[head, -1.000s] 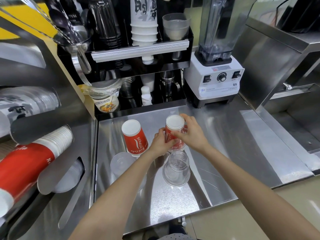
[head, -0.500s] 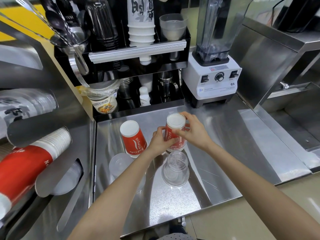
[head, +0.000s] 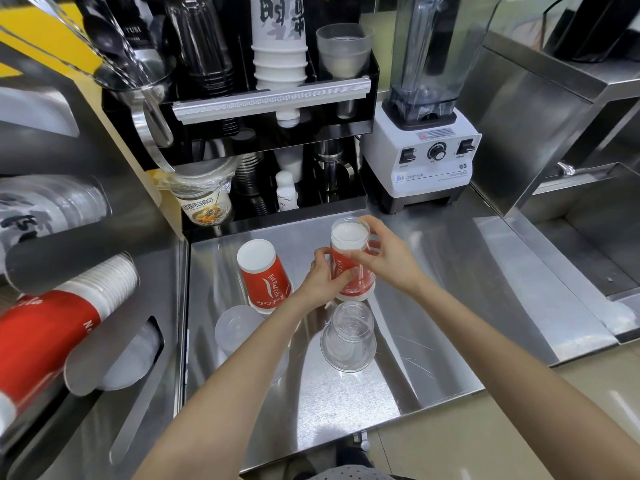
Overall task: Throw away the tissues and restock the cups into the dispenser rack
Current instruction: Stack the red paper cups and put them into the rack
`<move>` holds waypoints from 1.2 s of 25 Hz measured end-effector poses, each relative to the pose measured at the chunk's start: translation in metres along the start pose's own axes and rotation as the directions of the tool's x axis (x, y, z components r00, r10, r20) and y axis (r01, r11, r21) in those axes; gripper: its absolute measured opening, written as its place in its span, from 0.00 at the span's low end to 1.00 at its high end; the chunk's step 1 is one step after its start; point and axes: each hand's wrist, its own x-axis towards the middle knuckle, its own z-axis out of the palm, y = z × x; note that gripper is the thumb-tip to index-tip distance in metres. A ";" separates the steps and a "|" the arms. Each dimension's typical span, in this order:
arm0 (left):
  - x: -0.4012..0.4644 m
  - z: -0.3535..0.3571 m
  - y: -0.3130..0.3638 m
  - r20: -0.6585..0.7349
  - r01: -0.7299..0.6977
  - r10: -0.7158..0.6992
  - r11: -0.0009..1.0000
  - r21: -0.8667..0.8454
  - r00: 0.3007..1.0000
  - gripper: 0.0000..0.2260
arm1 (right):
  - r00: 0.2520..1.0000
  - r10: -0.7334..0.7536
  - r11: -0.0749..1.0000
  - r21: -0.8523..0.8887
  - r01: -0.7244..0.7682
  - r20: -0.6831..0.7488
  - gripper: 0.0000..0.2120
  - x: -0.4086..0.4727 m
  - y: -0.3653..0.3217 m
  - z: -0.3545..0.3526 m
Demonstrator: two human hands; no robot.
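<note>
At far left, the slanted steel dispenser rack [head: 114,237] holds a sleeve of red-and-white paper cups [head: 52,327] lying in its slot. On the stainless steel desk [head: 450,289], a frosted plastic cup [head: 235,329] and an upside-down red paper cup with white lettering [head: 265,277] stand just beside each other. The left hand [head: 323,280] wraps the side of a second inverted red paper cup [head: 349,265], while the right hand [head: 384,258] pinches a clear plastic cup sleeved over its top. Another clear plastic cup [head: 348,336] sits upside down just in front. A white-based blender [head: 420,157] stands behind.
</note>
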 end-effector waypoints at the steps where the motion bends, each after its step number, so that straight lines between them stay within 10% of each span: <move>1: 0.000 0.000 0.000 0.009 0.010 -0.010 1.000 -0.011 1.000 0.28 | 1.000 0.000 1.000 0.008 0.000 -0.004 0.25 0.000 0.000 -0.002; 17: -0.092 -0.024 0.038 -0.200 -0.441 0.465 0.884 0.154 0.862 0.24 | 0.979 -0.203 0.978 -0.049 0.202 -0.030 0.32 -0.070 -0.070 -0.052; 30: -0.094 0.013 -0.048 -0.106 -0.207 0.222 0.969 0.136 0.969 0.30 | 0.977 -0.072 0.996 -0.042 0.082 0.201 0.31 -0.091 -0.004 0.001</move>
